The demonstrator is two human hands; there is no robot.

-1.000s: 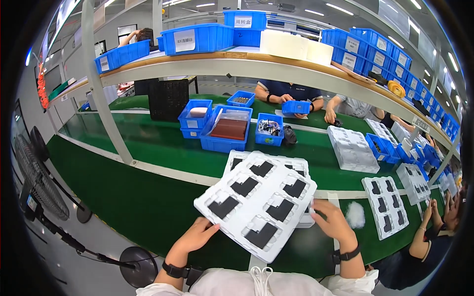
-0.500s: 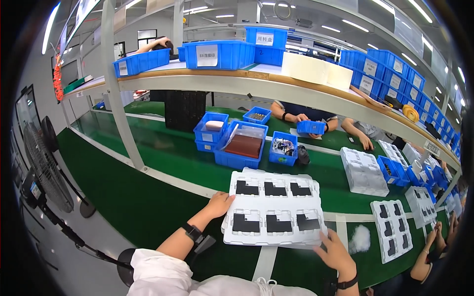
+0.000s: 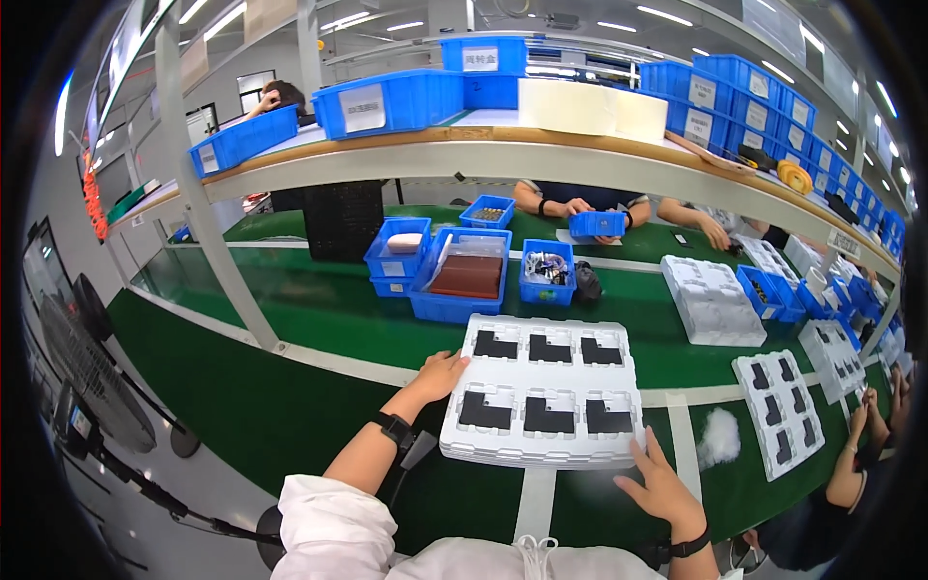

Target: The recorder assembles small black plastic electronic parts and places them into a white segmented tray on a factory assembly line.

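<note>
A stack of white plastic blister trays [image 3: 541, 457] lies on the green bench in front of me. The top tray holds several flat black L-shaped parts [image 3: 549, 416] in its pockets. My left hand [image 3: 442, 375] grips the stack's left edge, fingers together against the rim. At the near right corner is my right hand [image 3: 669, 491], thumb and fingers spread, its fingertips at the tray's side and nothing in its grasp. The undersides of the trays are hidden.
Behind the stack stand blue bins [image 3: 458, 300], one with a brown block. A white fluffy wad [image 3: 719, 438] and another loaded tray [image 3: 778, 414] lie to the right. A shelf [image 3: 541, 164] with blue boxes spans above. Co-workers' hands [image 3: 577, 207] work across the bench. A fan [image 3: 92, 372] stands left.
The trays in the stack now line up more evenly; before, the lower ones stuck out at the left and back. Both hands stay at its sides. The whole view has shifted slightly.
</note>
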